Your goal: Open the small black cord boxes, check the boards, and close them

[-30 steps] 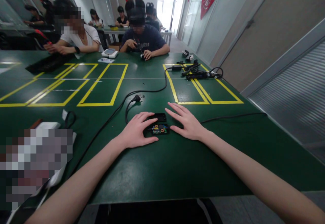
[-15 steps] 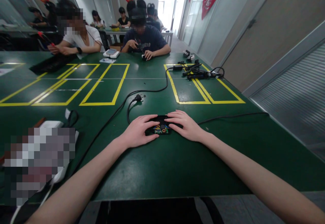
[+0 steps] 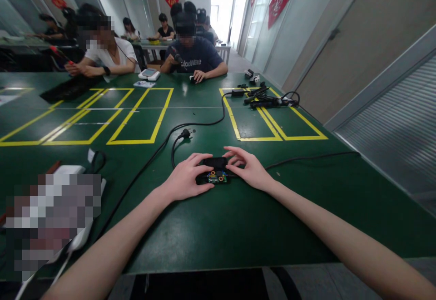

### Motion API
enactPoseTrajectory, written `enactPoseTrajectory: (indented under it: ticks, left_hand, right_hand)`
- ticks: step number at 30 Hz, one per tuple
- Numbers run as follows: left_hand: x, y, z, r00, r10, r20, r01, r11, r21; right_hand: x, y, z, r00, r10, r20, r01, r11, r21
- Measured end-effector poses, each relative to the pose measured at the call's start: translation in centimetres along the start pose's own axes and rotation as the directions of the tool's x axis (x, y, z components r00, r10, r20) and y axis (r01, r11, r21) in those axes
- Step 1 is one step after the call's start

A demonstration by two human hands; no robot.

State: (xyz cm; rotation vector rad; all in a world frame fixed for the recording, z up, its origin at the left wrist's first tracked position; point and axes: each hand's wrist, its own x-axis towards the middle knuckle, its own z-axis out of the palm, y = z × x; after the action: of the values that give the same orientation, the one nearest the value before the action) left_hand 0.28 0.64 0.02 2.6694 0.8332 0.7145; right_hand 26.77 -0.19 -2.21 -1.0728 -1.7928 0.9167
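An opened black power adapter lies on the green table in front of me, its circuit board [image 3: 218, 177] with copper coils exposed. Behind the board is a black casing half [image 3: 215, 163]. My left hand [image 3: 187, 177] curls round the left side of the adapter, thumb at the near edge and fingers on the casing half. From the right, my right hand [image 3: 248, 168] grips the right end of the casing half between bent fingers and thumb; the exact contact is partly hidden. A black cable [image 3: 313, 157] runs out to the right from the adapter.
A cord with a black plug [image 3: 185, 133] lies beyond my left hand. Several black adapters and cables [image 3: 262, 96] are heaped at the back right. A white device [image 3: 66, 170], partly blurred out, stands at left. Two people sit across the table [image 3: 190, 227].
The casing half has turned, now showing a smoother black face behind the board. My right hand's fingers have bent in round its right end. My left hand has hardly moved.
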Motion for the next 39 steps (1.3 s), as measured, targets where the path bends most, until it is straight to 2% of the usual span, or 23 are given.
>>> enactPoseTrajectory:
  ticks: [8, 18, 28, 39]
  left_hand:
    - [-0.05, 0.04, 0.09, 1.000, 0.008, -0.011, -0.008, 1.000, -0.014]
    - [-0.33, -0.04, 0.32, 1.000, -0.007, -0.005, 0.007, 0.999, -0.049]
    - [-0.36, 0.07, 0.23, 1.000, -0.020, -0.018, 0.019, 0.998, -0.062]
    - [-0.36, -0.03, 0.20, 1.000, -0.026, -0.010, 0.025, 0.998, -0.063]
  right_hand:
    - [0.26, -0.44, -0.04, 0.998, 0.067, 0.008, -0.067, 0.998, -0.015]
    - [0.17, -0.85, -0.18, 0.970, 0.242, -0.012, -0.231, 0.941, 0.248]
    - [0.06, -0.50, -0.22, 0.972, 0.226, 0.063, -0.234, 0.925, 0.298]
    - [-0.07, -0.76, -0.34, 0.985, 0.166, 0.043, -0.171, 0.961, 0.217]
